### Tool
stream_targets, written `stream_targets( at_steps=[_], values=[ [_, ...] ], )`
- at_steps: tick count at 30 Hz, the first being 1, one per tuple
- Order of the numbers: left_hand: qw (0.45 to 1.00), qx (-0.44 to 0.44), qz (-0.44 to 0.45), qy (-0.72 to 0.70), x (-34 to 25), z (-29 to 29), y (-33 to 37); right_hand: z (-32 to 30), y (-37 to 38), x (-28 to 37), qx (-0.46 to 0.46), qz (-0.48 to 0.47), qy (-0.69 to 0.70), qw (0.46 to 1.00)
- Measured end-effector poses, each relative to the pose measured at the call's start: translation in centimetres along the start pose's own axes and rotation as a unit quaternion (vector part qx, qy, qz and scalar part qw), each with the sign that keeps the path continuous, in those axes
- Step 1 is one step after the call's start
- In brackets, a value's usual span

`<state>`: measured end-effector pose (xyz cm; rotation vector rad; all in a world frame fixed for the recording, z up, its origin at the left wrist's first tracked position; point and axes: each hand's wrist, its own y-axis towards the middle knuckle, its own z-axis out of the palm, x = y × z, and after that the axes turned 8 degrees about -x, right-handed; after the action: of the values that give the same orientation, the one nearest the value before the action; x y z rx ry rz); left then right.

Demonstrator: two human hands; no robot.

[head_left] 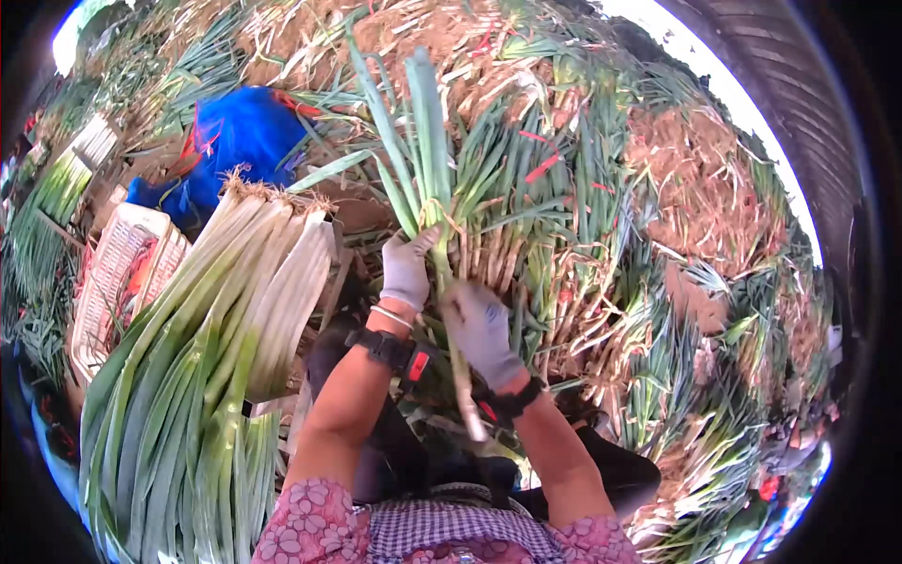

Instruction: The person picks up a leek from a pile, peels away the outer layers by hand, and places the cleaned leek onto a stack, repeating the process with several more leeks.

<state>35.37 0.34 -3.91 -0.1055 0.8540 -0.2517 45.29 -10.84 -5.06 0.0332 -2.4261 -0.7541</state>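
A long green onion (438, 254) stands before me, its green leaves pointing away and its white root end hanging toward my lap. My left hand (408, 267), in a pale glove, is closed round the stalk where the leaves fan out. Lower on the same stalk is my right hand (477, 327), also gloved; its fingers are bent against the stalk and slightly blurred. A few dry, yellowish leaf strips hang near the left fingers. To my left lies a thick stack of cleaned green onions (202, 348), white ends away from me.
A pale plastic basket (127, 273) with red ties inside stands left of the stack. Behind it is a bright blue bundle (246, 132). Uncleaned green onions (526, 207) and brown peelings (700, 179) heap up ahead and to the right. A ribbed dark wall (789, 66) curves at far right.
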Motion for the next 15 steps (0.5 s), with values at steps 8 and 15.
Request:
stream_targets(
  at_steps=[8,15],
  values=[
    [0.999,-0.023,-0.003,0.024,-0.3,0.1,0.0,-5.6,-4.3,1.0,0.191,0.001,0.033,0.981],
    [0.994,0.075,-0.076,0.027,1.9,0.3,-1.1,-0.5,0.0,-2.1,-0.089,0.121,0.102,0.983]
  ],
)
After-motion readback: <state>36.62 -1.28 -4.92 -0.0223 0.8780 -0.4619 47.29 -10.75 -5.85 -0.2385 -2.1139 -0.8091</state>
